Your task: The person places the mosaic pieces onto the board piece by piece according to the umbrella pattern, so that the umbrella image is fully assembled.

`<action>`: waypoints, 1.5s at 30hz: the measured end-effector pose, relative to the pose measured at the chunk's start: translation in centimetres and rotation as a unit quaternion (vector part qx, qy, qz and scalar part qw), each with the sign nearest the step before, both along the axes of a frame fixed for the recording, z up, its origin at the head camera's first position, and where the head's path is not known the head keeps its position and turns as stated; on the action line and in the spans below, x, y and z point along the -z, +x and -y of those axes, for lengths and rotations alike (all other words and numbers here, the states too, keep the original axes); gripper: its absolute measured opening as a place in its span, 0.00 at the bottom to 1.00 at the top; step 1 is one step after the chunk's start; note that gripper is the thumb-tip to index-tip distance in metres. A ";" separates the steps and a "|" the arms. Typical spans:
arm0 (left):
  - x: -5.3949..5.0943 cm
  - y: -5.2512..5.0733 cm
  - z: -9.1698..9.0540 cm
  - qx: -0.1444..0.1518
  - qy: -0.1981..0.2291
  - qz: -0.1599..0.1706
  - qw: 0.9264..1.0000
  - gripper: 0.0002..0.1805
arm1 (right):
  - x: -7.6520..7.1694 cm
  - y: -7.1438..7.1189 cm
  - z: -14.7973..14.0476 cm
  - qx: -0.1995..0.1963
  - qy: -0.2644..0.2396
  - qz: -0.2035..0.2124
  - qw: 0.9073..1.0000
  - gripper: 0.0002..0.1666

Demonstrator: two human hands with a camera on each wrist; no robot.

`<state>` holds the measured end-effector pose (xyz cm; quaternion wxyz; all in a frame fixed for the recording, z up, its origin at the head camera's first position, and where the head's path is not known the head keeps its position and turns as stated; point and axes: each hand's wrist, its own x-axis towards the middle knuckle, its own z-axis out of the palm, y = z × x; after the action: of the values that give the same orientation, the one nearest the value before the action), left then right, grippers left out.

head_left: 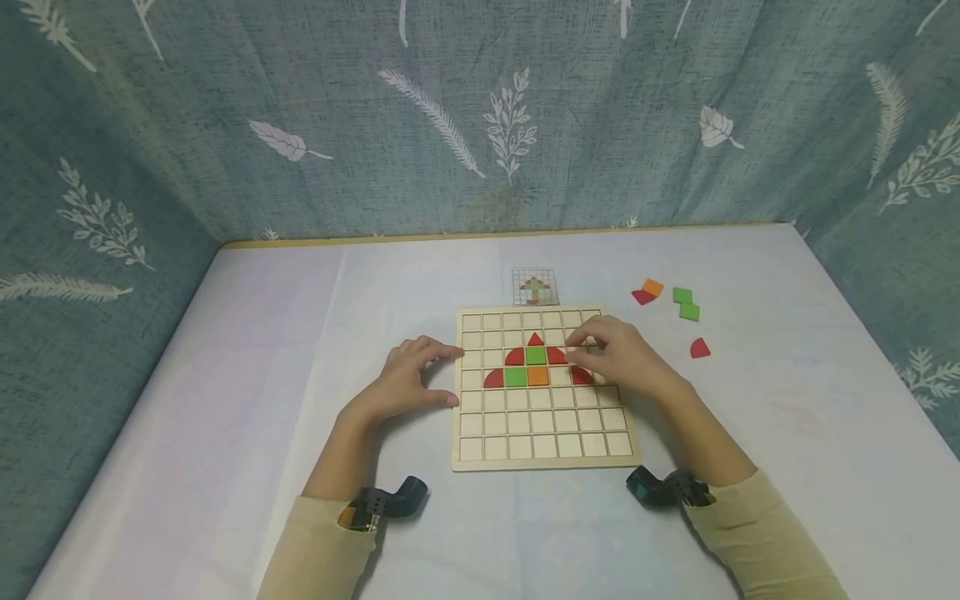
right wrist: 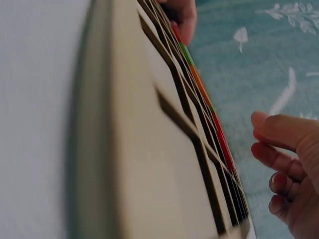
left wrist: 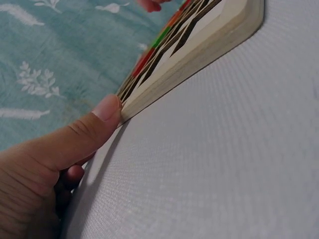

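- Wooden grid board: laid flat on the white tabletop between the two hands, its rows being directed from left to right.
- Left hand: placed at the board's left edge, with thumb and index finger extended and touching it; nothing was gripped.
- Right hand: held above the right half of the board, with thumb and index fingertip slightly parted and the fingers loosely bent; no tile was seen between them.
- Upper right red quarter-circle: seated in its cell just left of the right thumb tip; contact could not be told.
- Bare cell: situated just beside the right fingertips, slightly leftward and toward the person, between the orange square and the lower right red quarter-circle.
- Loose green squares: located off the board, to the right of the right fingertips and farther from the person; no long axis was presented, and the right hand was clearly the nearer one.
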<state>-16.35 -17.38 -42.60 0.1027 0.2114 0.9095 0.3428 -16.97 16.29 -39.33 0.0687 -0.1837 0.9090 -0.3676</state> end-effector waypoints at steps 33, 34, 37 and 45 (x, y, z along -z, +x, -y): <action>0.0 0.0 0.0 0.000 0.004 -0.001 1.000 0.38 | -2.0 -0.8 -7.5 0.162 -0.014 -0.068 0.984 0.16; 0.0 0.0 0.0 0.001 0.004 -0.002 1.000 0.38 | -2.0 -0.8 -7.7 0.167 -0.011 -0.068 0.984 0.17; 0.0 0.0 0.0 0.003 0.003 -0.002 1.000 0.39 | -2.2 -0.6 -8.5 0.186 -0.001 -0.065 0.981 0.19; 0.1 0.0 0.1 0.003 -0.004 -0.002 1.000 0.39 | -1.6 -0.6 -9.7 0.226 0.007 -0.050 0.973 0.24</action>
<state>-16.36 -17.43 -42.71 0.1027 0.2139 0.9104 0.3388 -17.57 25.97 -37.72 -0.0600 0.0087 0.9318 -0.3580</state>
